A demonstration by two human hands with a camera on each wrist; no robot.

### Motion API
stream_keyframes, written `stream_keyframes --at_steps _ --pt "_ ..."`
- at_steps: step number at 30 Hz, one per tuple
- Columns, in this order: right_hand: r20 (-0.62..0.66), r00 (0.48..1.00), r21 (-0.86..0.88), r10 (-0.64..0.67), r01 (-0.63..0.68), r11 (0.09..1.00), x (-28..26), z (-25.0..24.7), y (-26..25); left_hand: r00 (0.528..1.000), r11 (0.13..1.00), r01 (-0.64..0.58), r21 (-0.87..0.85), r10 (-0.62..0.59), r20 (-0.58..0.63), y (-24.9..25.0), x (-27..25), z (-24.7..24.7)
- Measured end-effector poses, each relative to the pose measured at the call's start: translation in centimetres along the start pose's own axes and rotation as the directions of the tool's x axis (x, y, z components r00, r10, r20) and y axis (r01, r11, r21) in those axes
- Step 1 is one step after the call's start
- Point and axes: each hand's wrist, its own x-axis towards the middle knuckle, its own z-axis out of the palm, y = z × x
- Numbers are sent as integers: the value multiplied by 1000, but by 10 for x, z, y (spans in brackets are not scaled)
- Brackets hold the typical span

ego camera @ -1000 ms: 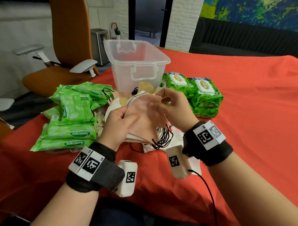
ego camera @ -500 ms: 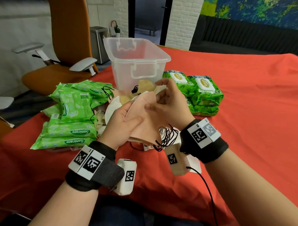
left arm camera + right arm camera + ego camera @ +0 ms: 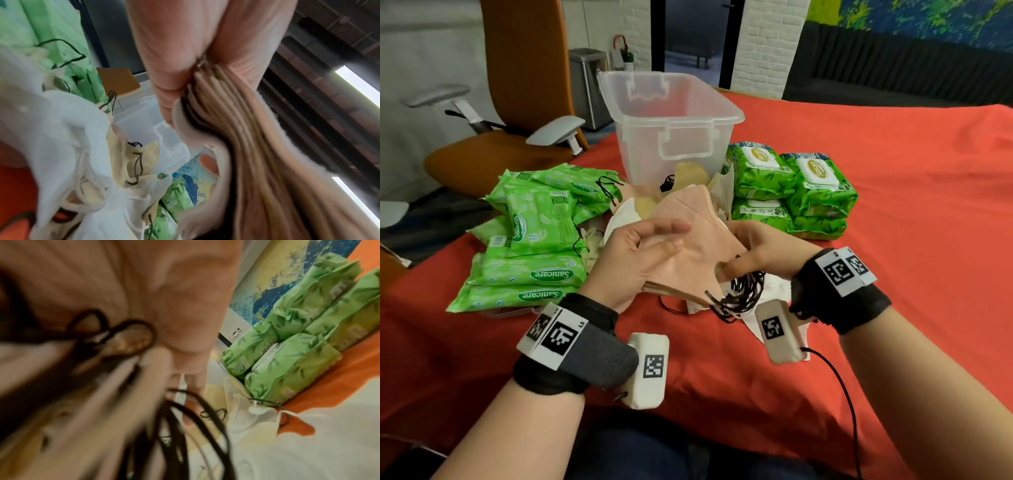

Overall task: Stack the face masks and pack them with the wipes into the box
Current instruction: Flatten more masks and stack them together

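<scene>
A stack of pink and beige face masks (image 3: 695,246) is held just above the red table in front of the clear plastic box (image 3: 671,126). My left hand (image 3: 650,240) grips its left side, fingers lying across the top mask. In the left wrist view the layered mask stack (image 3: 257,162) is pinched between thumb and fingers. My right hand (image 3: 753,253) pinches the stack's right end, thumb on top, where black ear loops (image 3: 739,298) hang down. Loose beige masks (image 3: 688,174) lie by the box, white ones (image 3: 760,291) under my right hand.
Flat green wipe packs (image 3: 534,246) are piled on the left. Thicker green wipe packs (image 3: 791,192) are stacked right of the box. An orange office chair (image 3: 517,102) stands beyond the table's left edge. Bare red cloth (image 3: 893,240) stretches to the right.
My right hand came down from the top mask's far edge to the stack's right end by the ear loops. My left fingers spread over the top mask.
</scene>
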Motion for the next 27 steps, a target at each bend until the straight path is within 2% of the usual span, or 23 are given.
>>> stream_keyframes --at_steps 3,5,11,12,14,15,17,18,20,21,23,27 --pt "-117 993 115 5 8 993 -6 -6 6 995 999 -34 10 35 -94 -4 4 -6" --pt "-145 989 203 12 17 979 -10 -7 7 985 996 -71 58 79 -153 -5 6 -6" --pt "-287 954 184 93 -40 982 -19 -14 6 966 984 -135 119 157 -205 -8 8 0" --pt "-329 937 144 121 -77 987 -23 -19 6 965 982 -133 136 159 -207 -10 9 -3" --pt "-409 895 -72 175 -223 972 -31 -31 12 965 978 -124 165 158 -210 -12 10 -8" --pt "-435 875 -241 211 -339 909 -33 -39 19 965 978 -121 168 155 -212 -13 10 -10" --pt "-436 825 -511 360 -556 655 -36 -47 37 965 980 -113 163 147 -216 -14 9 -10" --pt "-433 782 -564 449 -623 541 -36 -47 45 965 981 -106 164 141 -221 -15 8 -10" --pt "-430 704 -606 565 -689 398 -35 -41 57 967 981 -88 172 126 -223 -17 8 -8" --pt "-427 689 -631 586 -691 353 -34 -37 59 968 981 -81 177 120 -221 -18 7 -7" --pt "-414 691 -672 592 -671 314 -32 -29 57 969 979 -72 188 113 -220 -19 7 -5" --pt "-382 711 -640 591 -665 386 -29 -24 50 970 975 -53 215 102 -221 -17 7 -6"
